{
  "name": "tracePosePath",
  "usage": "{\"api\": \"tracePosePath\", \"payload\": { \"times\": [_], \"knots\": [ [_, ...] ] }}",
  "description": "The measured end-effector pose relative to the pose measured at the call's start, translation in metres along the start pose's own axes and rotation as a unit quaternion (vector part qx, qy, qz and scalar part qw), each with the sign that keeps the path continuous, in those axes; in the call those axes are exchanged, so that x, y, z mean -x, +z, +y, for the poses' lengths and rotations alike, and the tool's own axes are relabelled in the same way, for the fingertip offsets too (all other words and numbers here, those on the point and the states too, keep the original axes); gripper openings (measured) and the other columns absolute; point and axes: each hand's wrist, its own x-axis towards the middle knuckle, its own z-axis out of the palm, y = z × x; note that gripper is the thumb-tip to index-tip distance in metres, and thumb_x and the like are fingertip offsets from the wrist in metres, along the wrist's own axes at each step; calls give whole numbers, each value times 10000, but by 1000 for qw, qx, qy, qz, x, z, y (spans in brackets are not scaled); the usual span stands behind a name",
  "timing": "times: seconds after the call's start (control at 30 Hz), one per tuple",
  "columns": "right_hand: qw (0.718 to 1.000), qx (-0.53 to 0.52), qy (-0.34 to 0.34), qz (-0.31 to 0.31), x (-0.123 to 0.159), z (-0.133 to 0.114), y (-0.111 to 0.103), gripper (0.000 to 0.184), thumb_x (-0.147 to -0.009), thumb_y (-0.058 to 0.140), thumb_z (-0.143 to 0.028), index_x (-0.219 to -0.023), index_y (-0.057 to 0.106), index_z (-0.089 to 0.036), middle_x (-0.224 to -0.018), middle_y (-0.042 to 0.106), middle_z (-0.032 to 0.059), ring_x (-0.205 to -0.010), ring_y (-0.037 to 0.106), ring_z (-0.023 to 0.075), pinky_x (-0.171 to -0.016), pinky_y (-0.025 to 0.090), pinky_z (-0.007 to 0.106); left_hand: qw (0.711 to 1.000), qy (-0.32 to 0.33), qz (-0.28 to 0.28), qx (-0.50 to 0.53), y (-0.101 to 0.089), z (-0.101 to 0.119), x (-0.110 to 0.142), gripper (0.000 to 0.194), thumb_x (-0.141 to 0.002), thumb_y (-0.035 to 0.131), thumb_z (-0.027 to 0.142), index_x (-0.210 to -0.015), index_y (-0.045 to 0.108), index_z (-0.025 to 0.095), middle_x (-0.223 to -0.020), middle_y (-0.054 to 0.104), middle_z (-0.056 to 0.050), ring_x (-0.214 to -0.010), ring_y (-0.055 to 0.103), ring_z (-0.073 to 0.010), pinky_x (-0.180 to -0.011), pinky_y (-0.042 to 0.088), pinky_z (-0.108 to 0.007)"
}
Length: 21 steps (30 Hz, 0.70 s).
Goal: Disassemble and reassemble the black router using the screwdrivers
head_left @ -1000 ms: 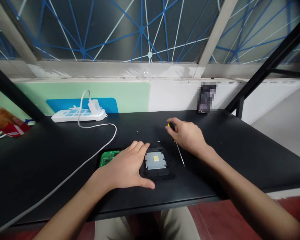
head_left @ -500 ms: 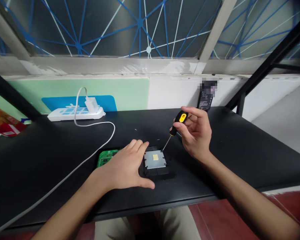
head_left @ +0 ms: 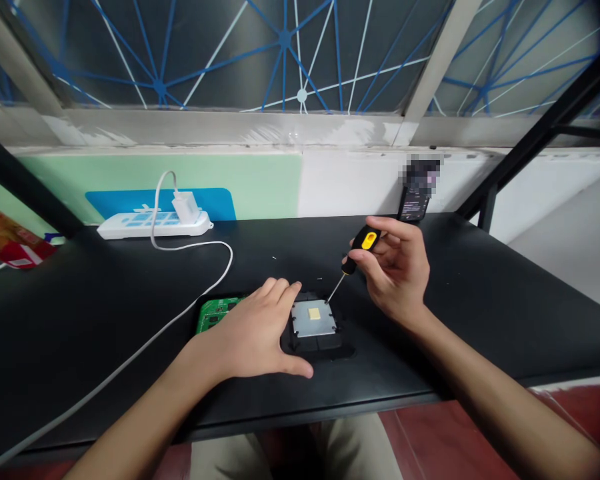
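My right hand (head_left: 399, 263) holds a black-and-yellow screwdriver (head_left: 365, 243) by its handle, tilted. The thin shaft runs down to the upper right corner of a silver metal plate (head_left: 304, 327) with a cream-coloured square pad (head_left: 314, 314) in its middle. The plate sits in a black casing (head_left: 320, 344) lying on the table. My left hand (head_left: 253, 330) rests flat across the casing just left of the plate, thumb and fingers spread. A green circuit board (head_left: 213, 315) shows at the casing's left end, partly hidden under that hand.
Tiny screws, one (head_left: 319, 279) near the casing, lie on the black table (head_left: 460, 320). A white power strip (head_left: 125, 228) with a plugged-in charger (head_left: 186, 208) stands behind; its white cable (head_left: 150, 341) crosses the left side. A phone (head_left: 414, 200) leans on the wall; a red packet (head_left: 17, 240) lies far left.
The view has shifted slightly. Both hands keep about the same pose, and the screwdriver's tip stays at the plate's upper right corner.
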Motion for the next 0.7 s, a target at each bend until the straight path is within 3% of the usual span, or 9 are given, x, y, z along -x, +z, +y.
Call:
{"api": "tracePosePath", "payload": {
  "times": [0.2, 0.47, 0.7],
  "knots": [
    [1000, 17, -4, -6, 0, -3, -1, 507, -830, 768, -220, -1280, 567, -341, -1075, 669, 33, -698, 687, 151, -574, 626, 322, 1000, -1, -1, -3, 1, 1, -1, 1122, -716, 745, 697, -1535, 289, 79, -1373, 493, -170, -1308, 437, -358, -1089, 408, -465],
    [1000, 7, -17, -19, 1, -5, 0, 532, -829, 765, -190, -1291, 559, -356, -974, 652, 9, -702, 678, 154, -599, 629, 332, 1000, -5, -4, 1, 0, 0, 0, 1102, -718, 752, 680, -1535, 290, 102, -1380, 492, -168, -1318, 437, -357, -1092, 405, -464],
    [999, 1, -28, -21, 1, -8, -1, 516, -841, 747, -171, -1289, 566, -352, -1002, 652, 5, -713, 679, 134, -630, 626, 309, 1000, -4, -3, 2, 1, -1, -1, 1108, -717, 740, 690, -1541, 280, 109, -1411, 477, -170, -1335, 429, -364, -1090, 408, -473]
  ]
}}
